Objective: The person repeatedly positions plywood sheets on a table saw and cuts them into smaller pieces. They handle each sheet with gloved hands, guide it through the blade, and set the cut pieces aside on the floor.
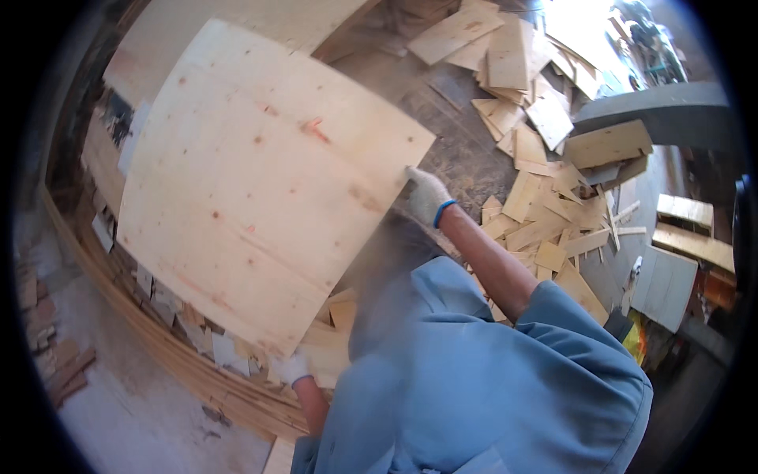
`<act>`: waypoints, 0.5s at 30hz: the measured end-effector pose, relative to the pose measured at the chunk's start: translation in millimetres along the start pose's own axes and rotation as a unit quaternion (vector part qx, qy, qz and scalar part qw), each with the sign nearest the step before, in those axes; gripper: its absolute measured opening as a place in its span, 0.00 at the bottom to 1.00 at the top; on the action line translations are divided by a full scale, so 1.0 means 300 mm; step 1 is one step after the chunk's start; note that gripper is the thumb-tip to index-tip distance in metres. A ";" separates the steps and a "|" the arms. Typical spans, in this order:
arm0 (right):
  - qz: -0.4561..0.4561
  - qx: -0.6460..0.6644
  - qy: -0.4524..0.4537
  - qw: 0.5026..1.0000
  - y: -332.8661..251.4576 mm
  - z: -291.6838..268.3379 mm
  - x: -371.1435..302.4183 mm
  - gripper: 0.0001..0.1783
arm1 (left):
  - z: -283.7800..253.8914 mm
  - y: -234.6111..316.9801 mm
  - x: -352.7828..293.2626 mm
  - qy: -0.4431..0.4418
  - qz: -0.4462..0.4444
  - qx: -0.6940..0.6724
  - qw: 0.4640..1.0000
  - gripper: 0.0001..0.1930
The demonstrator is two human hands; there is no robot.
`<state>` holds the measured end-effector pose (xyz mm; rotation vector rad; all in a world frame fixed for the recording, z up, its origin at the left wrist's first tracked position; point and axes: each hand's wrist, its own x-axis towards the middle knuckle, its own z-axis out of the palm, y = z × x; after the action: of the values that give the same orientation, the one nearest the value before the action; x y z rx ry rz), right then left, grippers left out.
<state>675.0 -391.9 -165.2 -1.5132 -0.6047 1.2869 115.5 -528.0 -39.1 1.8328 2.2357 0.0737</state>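
A large pale plywood sheet, dotted with knots and a few reddish marks, fills the left half of the view and lies tilted in front of me. My right hand, in a whitish work glove with a blue cuff, is closed on its right edge near the far right corner, fingers partly hidden under the board. At the sheet's near corner, my left hand, gloved too, grips the edge; haze and the board obscure its fingers.
Behind the sheet is another large board. Scattered wood offcuts cover the floor to the right. Long wooden strips curve along the left. A grey curved beam and stacked wood blocks stand at far right.
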 end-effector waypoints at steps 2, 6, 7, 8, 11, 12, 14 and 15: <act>0.120 0.116 0.030 0.986 -0.123 0.071 -0.043 0.11 | -0.001 0.021 -0.034 0.014 0.003 0.012 1.000 0.27; 0.066 0.052 0.029 0.996 -0.255 0.099 -0.100 0.15 | 0.096 -0.101 -0.055 0.018 -0.048 -0.295 0.954 0.28; 0.129 0.141 0.045 0.981 -0.291 0.109 -0.105 0.18 | 0.116 -0.123 -0.061 0.023 -0.077 -0.384 0.920 0.28; 0.191 0.229 0.059 0.953 -0.310 0.113 -0.109 0.22 | 0.126 -0.141 -0.061 0.026 -0.105 -0.468 0.877 0.28; 0.210 0.265 0.066 0.939 -0.345 0.119 -0.114 0.16 | 0.141 -0.156 -0.076 0.016 -0.120 -0.481 0.868 0.29; 0.196 0.245 0.062 0.947 -0.310 0.120 -0.107 0.16 | 0.083 -0.115 -0.072 -0.003 -0.075 -0.321 0.944 0.30; 0.171 0.201 0.049 0.963 -0.219 0.085 -0.077 0.15 | 0.079 -0.100 -0.053 -0.048 0.019 -0.015 0.999 0.31; 0.108 0.129 0.022 0.986 -0.174 0.087 -0.075 0.15 | 0.062 -0.146 -0.084 -0.075 0.050 0.131 0.987 0.31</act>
<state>655.9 -382.9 -106.4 -1.4142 -0.2380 1.4313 82.1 -563.9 -61.7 2.0057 2.1328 -0.3441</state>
